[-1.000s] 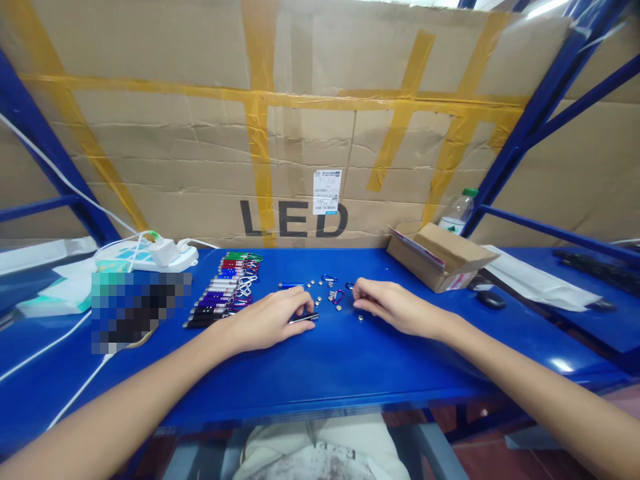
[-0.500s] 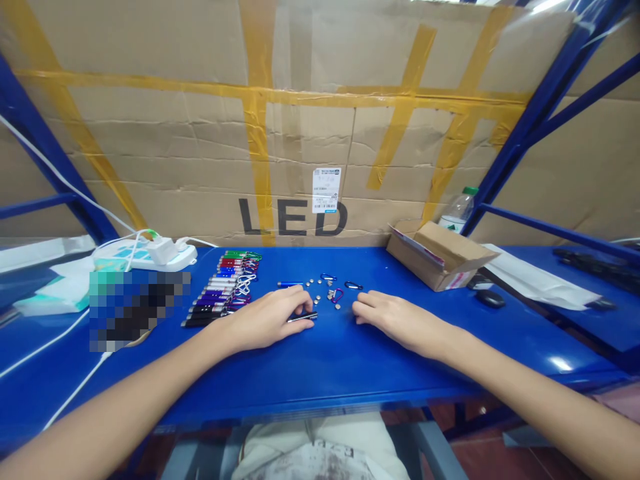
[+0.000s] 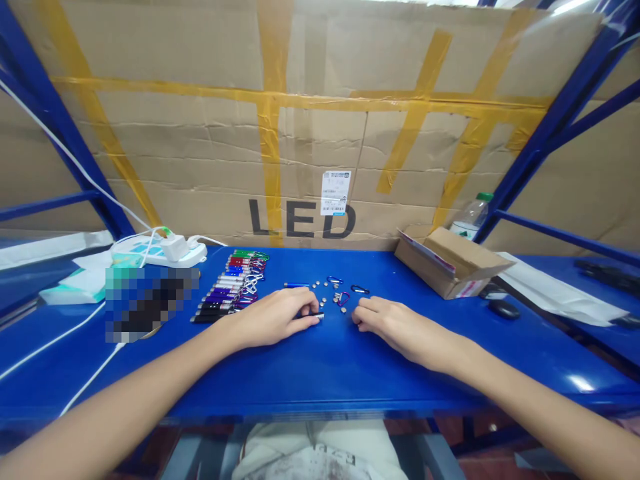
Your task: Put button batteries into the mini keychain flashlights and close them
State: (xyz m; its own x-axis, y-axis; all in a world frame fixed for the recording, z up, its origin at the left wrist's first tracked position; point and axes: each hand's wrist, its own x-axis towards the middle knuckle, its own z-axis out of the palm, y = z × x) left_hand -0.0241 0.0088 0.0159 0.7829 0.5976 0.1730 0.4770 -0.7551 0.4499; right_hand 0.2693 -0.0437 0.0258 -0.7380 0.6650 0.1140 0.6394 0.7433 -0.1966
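"Right now one bare right hand [image 3: 393,327] has slid closer to the front edge of the shiny blue tabletop [image 3: 320,383], away from the black, loop-shaped metal clip [image 3: 360,289]. One little disc near it has gone out of sight, too. What's the rest, left to right?"

"First, a neat row of thin, shiny lights in many colours [image 3: 227,288]. It runs up to the back edge. Then the bare left hand [image 3: 275,317], with thumb and fingers closed around a thin, shiny black tube [image 3: 321,315]."

"How does the tube sit in there?"

"One end pokes out past the thumb, toward the tabletop's right edge. It stops short of the other hand. Fingers hide most of the rest."

"And next?"

"A short, shiny blue tube [image 3: 297,285] lies nearer the back edge. Then small, round silver discs [image 3: 343,310], with a purple, loop-shaped metal clip [image 3: 343,299] among them. Last is the right hand. Its fingers curl down at the tabletop, but I can't tell if they hold anything."

"So what step is it?"

"I think one hand steadies the tube while the other gets a small part. That calls for a gentle pinch."
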